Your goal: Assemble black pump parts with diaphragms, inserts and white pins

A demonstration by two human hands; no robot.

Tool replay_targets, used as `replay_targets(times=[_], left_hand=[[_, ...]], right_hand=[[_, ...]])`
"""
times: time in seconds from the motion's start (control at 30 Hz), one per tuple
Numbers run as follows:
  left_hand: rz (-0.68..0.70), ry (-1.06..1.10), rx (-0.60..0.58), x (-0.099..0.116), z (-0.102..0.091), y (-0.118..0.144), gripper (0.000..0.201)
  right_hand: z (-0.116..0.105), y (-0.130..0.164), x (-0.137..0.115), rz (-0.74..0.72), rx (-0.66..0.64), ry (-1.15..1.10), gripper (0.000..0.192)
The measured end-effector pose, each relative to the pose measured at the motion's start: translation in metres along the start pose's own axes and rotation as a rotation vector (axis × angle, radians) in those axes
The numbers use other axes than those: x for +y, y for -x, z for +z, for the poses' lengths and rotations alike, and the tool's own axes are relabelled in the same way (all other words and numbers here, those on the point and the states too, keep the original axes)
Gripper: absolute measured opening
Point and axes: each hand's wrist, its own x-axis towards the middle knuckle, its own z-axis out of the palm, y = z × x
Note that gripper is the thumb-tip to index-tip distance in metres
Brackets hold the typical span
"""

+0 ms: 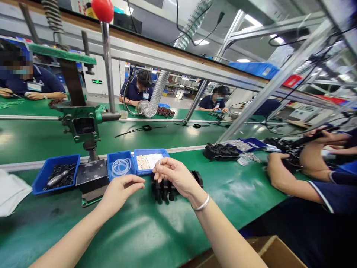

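Note:
My right hand (175, 175) is raised above the green bench, thumb and fingertips pinched together on a small pale piece too small to make out. My left hand (121, 191) is to its left, fingers stretched forward and the thumb just below them, with nothing visible in it. Behind and under my right hand stands a row of black parts (164, 191), partly hidden by it. Just beyond my hands are a blue bin (135, 163) of small beige pieces with something white, and another blue bin (110, 162) with coiled clear tubing (121, 167).
A green hand press (83, 123) with a red ball knob (102, 9) stands at left, beside a blue bin (39, 186) of black parts. Black assemblies (221, 152) lie at right, near a co-worker's arm (301, 186). A cardboard box (279, 253) sits below the bench edge.

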Motion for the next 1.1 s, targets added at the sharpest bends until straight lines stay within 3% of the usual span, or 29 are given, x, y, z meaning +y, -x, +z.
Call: replay_targets(times=[0.1,0.23,0.4,0.5,0.6,0.83,1.1], left_hand=[[-0.14,0.146,0.041,-0.005,-0.012,0.043,0.025],[-0.185,0.253,0.105,-0.017,-0.026,0.075,0.023],[-0.26,0.652,0.117,-0.03,-0.031,0.09,0.027],[-0.349,0.978,0.075,-0.038,-0.03,0.093,0.032],[-0.376,1.151,0.047,-0.045,-0.029,0.095,0.03],[-0.377,1.232,0.032,-0.052,-0.033,0.097,0.029],[-0.365,1.177,0.042,-0.052,-0.038,0.097,0.03]], right_hand=[[0.03,0.019,0.018,0.038,-0.066,0.061,0.032],[0.066,0.036,0.041,0.119,-0.158,0.141,0.037],[0.1,0.048,0.054,0.171,-0.166,0.233,0.042],[0.114,0.049,0.06,0.132,-0.162,0.212,0.043],[0.125,0.048,0.063,0.105,-0.18,0.172,0.043],[0.141,0.044,0.061,0.201,-0.154,0.123,0.047],[0.146,0.037,0.065,0.215,-0.167,0.114,0.045]])
